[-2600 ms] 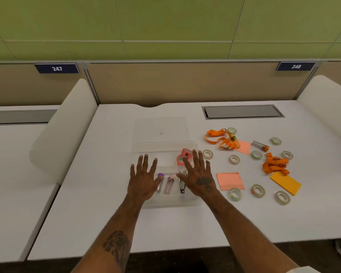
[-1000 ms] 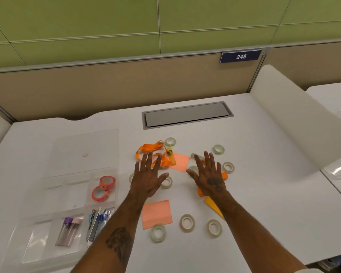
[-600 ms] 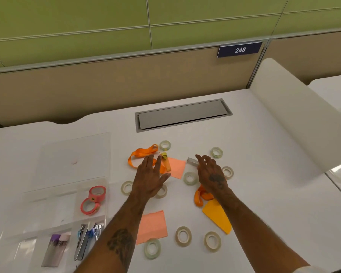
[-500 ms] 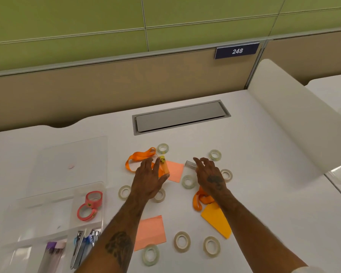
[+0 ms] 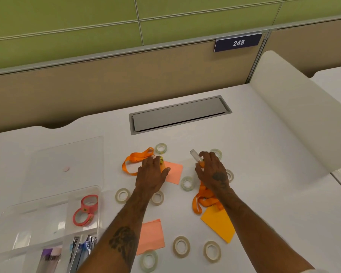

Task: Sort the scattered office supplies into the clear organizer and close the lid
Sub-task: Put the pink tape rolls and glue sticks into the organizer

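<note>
Head, rt hand (image 5: pixel 212 172) pinches tube (image 5: pixel 195 155), tip far-left

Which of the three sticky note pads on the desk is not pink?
The yellow-orange pad beside the right forearm; the upper pad and the lower pad are pink.

- White numerals "248" stand on a dark blue nameplate (image 5: pixel 238 42), fixed at the top edge of the tan partition (image 5: pixel 126 81) behind the desk.
- Small yellow marks on the pink tape rolls (image 5: pixel 86 210), lying in the clear organizer (image 5: pixel 37 207), are too small to read.
</note>
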Demonstrator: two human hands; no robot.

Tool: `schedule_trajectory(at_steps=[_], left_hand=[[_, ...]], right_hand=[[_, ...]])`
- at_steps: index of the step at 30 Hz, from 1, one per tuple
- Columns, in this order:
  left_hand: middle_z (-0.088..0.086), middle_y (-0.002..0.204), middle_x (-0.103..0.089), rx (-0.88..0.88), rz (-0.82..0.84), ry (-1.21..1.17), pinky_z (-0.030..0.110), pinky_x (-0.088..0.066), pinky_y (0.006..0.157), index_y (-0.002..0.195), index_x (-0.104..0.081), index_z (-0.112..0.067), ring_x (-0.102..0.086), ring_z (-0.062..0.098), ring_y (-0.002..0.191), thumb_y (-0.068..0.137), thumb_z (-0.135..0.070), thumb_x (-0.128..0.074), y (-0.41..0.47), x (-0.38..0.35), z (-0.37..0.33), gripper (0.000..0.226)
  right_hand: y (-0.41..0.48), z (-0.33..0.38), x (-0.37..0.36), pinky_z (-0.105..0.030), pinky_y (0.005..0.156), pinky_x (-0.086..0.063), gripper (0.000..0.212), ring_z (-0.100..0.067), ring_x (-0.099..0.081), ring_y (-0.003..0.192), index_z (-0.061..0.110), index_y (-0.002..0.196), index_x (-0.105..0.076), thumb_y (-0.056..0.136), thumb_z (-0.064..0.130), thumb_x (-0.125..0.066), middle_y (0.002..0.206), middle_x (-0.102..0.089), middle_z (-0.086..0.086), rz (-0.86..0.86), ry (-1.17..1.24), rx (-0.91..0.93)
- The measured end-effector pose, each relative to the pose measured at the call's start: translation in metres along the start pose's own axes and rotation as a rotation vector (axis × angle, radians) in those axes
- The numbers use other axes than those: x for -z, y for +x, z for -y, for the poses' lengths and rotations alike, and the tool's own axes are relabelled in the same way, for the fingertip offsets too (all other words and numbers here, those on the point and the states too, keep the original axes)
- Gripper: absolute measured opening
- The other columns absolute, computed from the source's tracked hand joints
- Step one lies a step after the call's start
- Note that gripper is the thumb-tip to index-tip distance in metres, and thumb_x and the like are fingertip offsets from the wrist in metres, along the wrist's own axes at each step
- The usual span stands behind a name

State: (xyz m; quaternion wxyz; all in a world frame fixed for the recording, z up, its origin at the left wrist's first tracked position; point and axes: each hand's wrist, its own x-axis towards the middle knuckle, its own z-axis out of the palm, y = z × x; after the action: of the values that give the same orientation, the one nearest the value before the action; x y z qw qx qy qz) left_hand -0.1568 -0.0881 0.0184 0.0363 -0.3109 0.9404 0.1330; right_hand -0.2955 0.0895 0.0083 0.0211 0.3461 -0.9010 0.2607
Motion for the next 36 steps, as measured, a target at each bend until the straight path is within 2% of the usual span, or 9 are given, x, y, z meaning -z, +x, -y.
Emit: schedule_trajectory(at_steps=[6, 11, 18, 21, 24, 26, 28, 30, 36], left_hand=[[0.012, 0.136, -0.050, 0.032, 0.004, -0.020, 0.045, -0.044, 0.097, 0.139, -0.039, -0.012, -0.047, 0.030, 0.124, 0.095, -0.057, -0.040, 0.010, -0.006, -0.005, 0.063], [0.012, 0.125, -0.059, 0.062, 0.042, 0.061, 0.042, -0.048, 0.086, 0.142, -0.033, -0.011, -0.059, 0.031, 0.112, 0.095, -0.060, -0.038, 0.022, -0.005, -0.014, 0.068], [0.011, 0.117, -0.061, 0.091, 0.080, 0.077, 0.035, -0.044, 0.070, 0.151, -0.020, -0.020, -0.063, 0.029, 0.101, 0.097, -0.038, -0.048, 0.027, -0.003, -0.026, 0.064], [0.013, 0.120, -0.055, 0.123, 0.071, -0.044, 0.033, -0.039, 0.066, 0.154, -0.011, -0.029, -0.060, 0.030, 0.097, 0.096, -0.029, -0.048, 0.024, -0.002, -0.025, 0.069], [0.018, 0.131, -0.046, 0.129, 0.030, -0.146, 0.035, -0.041, 0.068, 0.153, -0.005, -0.036, -0.059, 0.035, 0.098, 0.097, -0.029, -0.046, 0.018, 0.001, -0.023, 0.070], [0.020, 0.140, -0.040, 0.130, 0.010, -0.202, 0.040, -0.046, 0.076, 0.153, -0.007, -0.037, -0.058, 0.039, 0.103, 0.097, -0.029, -0.045, 0.014, 0.006, -0.021, 0.067], [0.019, 0.144, -0.037, 0.157, 0.009, -0.298, 0.045, -0.047, 0.088, 0.152, -0.013, -0.039, -0.055, 0.042, 0.111, 0.098, -0.028, -0.044, 0.009, 0.013, -0.019, 0.063], [0.017, 0.141, -0.042, 0.197, -0.009, -0.447, 0.049, -0.048, 0.093, 0.147, -0.023, -0.040, -0.055, 0.042, 0.112, 0.096, -0.025, -0.048, 0.003, 0.023, -0.018, 0.059], [0.015, 0.109, -0.059, 0.265, -0.137, -0.759, 0.048, -0.054, 0.078, 0.116, -0.034, -0.023, -0.062, 0.034, 0.089, 0.086, -0.009, -0.063, -0.023, 0.052, -0.013, 0.044]], right_hand=[[-0.001, -0.009, 0.003, -0.025, 0.068, -0.047, 0.031, -0.026, -0.062, 0.086, 0.007, 0.110, -0.060, 0.080, 0.010, -0.068, 0.112, -0.055, -0.011, -0.023, 0.160, -0.046], [-0.002, -0.019, 0.004, -0.031, 0.077, -0.054, 0.029, -0.024, -0.059, 0.099, 0.007, 0.107, -0.062, 0.079, 0.005, -0.066, 0.111, -0.057, -0.009, -0.090, 0.215, -0.032], [-0.003, -0.020, 0.003, -0.030, 0.091, -0.048, 0.039, -0.025, -0.059, 0.110, 0.010, 0.123, -0.058, 0.087, 0.019, -0.067, 0.118, -0.062, -0.010, -0.135, 0.213, -0.099], [-0.006, -0.015, 0.006, -0.035, 0.087, -0.052, 0.049, -0.021, -0.055, 0.109, 0.016, 0.139, -0.046, 0.092, 0.025, -0.059, 0.120, -0.058, -0.008, -0.129, 0.188, -0.128], [-0.008, -0.008, 0.012, -0.025, 0.074, -0.050, 0.056, -0.014, -0.054, 0.098, 0.020, 0.147, -0.033, 0.095, 0.023, -0.054, 0.116, -0.052, -0.007, -0.103, 0.200, -0.125], [-0.009, 0.000, 0.016, -0.017, 0.064, -0.044, 0.054, -0.011, -0.054, 0.088, 0.020, 0.146, -0.034, 0.096, 0.021, -0.053, 0.112, -0.051, -0.005, -0.109, 0.244, -0.124], [-0.011, 0.009, 0.021, -0.022, 0.065, -0.048, 0.047, -0.013, -0.058, 0.085, 0.017, 0.139, -0.041, 0.094, 0.019, -0.055, 0.111, -0.054, -0.005, -0.151, 0.298, -0.118], [-0.013, 0.017, 0.027, -0.031, 0.072, -0.053, 0.040, -0.015, -0.060, 0.087, 0.015, 0.130, -0.046, 0.092, 0.018, -0.059, 0.109, -0.057, -0.003, -0.179, 0.330, -0.108], [-0.027, 0.036, 0.039, -0.038, 0.073, -0.054, 0.034, -0.015, -0.061, 0.081, 0.017, 0.124, -0.051, 0.092, 0.020, -0.059, 0.104, -0.059, 0.004, -0.138, 0.344, -0.044]])
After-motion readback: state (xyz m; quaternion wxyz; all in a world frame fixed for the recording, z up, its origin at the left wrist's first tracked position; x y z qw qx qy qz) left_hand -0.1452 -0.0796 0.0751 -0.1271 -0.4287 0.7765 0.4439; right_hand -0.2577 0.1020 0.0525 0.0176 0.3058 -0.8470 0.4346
